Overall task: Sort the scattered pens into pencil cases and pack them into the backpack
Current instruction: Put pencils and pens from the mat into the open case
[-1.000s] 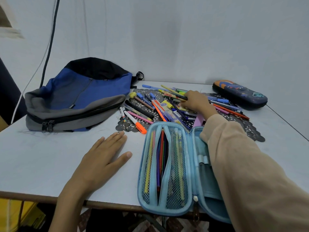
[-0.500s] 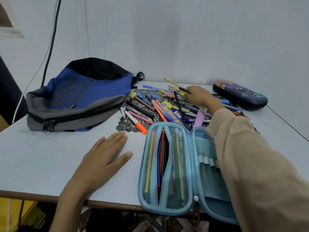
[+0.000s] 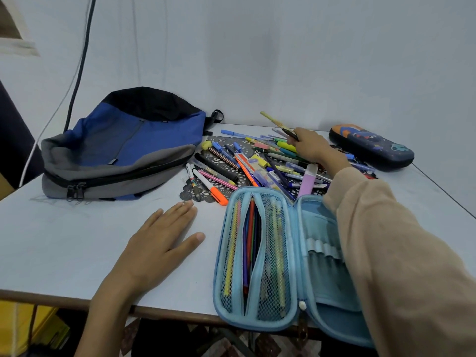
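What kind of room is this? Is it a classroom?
Probably a study corner at home, though I can't be sure. A plain white table sits against a bare wall, holding a blue backpack, a pile of pens and an open pencil case.

Two bare hands and forearms in view, reaching in from the near edge. Left hand [image 3: 157, 243] without rings, watch or bracelet, short plain nails on the fingers [image 3: 186, 205], the forearm uncovered down to the bottom of the picture. Right hand [image 3: 313, 148] bare too, though its arm wrapped to the wrist in a loose, long beige sleeve [image 3: 401, 253] of soft plain cloth, creased in broad folds, unmarked.
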Demonstrator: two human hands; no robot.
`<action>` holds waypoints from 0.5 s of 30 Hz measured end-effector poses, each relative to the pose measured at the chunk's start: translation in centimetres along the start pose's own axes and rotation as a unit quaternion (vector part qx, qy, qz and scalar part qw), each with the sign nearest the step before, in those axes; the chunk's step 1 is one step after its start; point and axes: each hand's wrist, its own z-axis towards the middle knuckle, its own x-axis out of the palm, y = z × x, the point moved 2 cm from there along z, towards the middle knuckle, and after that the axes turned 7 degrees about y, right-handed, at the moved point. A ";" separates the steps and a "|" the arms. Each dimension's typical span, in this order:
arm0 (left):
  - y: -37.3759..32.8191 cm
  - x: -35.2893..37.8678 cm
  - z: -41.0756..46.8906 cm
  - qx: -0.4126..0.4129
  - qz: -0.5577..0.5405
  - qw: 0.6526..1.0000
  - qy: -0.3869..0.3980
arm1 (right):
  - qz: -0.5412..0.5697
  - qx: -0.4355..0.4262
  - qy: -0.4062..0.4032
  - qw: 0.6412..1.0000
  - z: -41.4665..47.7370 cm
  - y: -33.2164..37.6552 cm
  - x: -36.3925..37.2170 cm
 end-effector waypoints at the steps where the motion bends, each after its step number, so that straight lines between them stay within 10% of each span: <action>1: 0.0 0.0 0.0 0.001 0.001 1.000 -0.001 | -0.011 0.002 -0.025 1.000 0.0 0.1 0.0; 15: 0.1 0.0 0.1 0.006 0.006 1.000 -0.005 | -0.189 0.035 -0.072 0.979 -0.5 -0.6 2.2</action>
